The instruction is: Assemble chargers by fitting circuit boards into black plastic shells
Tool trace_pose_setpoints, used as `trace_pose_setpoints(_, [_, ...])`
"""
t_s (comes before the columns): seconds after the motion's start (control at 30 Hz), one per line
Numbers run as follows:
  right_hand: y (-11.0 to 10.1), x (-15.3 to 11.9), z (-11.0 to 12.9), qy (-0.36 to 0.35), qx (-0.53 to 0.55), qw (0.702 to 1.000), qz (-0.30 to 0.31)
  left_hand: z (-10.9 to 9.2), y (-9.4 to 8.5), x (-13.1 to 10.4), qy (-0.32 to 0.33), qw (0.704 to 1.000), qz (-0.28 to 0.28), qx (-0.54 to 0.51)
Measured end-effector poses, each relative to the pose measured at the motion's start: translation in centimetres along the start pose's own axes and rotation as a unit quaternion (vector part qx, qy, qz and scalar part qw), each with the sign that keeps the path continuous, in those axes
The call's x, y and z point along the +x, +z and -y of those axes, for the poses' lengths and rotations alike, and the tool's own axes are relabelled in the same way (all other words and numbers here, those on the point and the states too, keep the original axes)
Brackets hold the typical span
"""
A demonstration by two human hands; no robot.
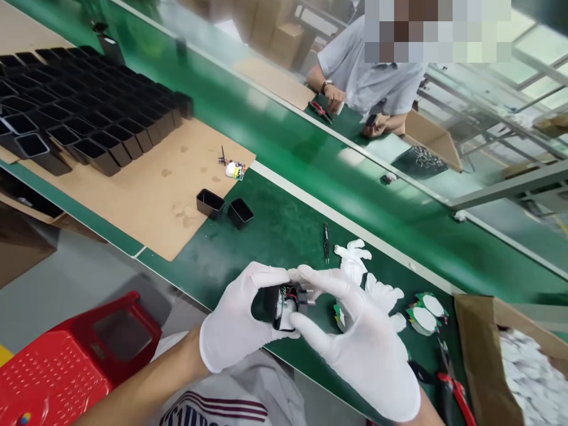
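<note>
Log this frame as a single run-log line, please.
left hand: grips black housing | right hand: pinches board at housing mouth | two housings upright behind | tweezers on bench

Daylight poured in from the windows at the far right and left the room bright and evenly lit. It glared pale along the green belt. Shadows under the black cases were soft. The far end was blurred, the lines tilted, and the white gloves nearly washed out.
</note>
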State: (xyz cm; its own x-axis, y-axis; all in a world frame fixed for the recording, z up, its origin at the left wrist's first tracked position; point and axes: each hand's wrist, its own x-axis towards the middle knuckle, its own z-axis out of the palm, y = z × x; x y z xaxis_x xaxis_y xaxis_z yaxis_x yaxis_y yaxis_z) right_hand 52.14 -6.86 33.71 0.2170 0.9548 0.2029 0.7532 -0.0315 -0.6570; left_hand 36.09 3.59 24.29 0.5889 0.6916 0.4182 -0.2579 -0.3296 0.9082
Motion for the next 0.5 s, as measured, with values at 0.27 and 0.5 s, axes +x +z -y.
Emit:
trace_pose_setpoints(0.27, [1.0, -4.1, -1.2, 0.027, 0.055, 0.992, -0.112, -1.0, 1.7, -1.0, 0.049, 0.998, 0.031, 0.018])
trace_pose_setpoints(0.5, [4.0, -5.8, -1.9, 0.034, 0.06, 0.968, -0.241, -0.3, 2.5, -1.6, 0.008, 0.999, 0.028, 0.017])
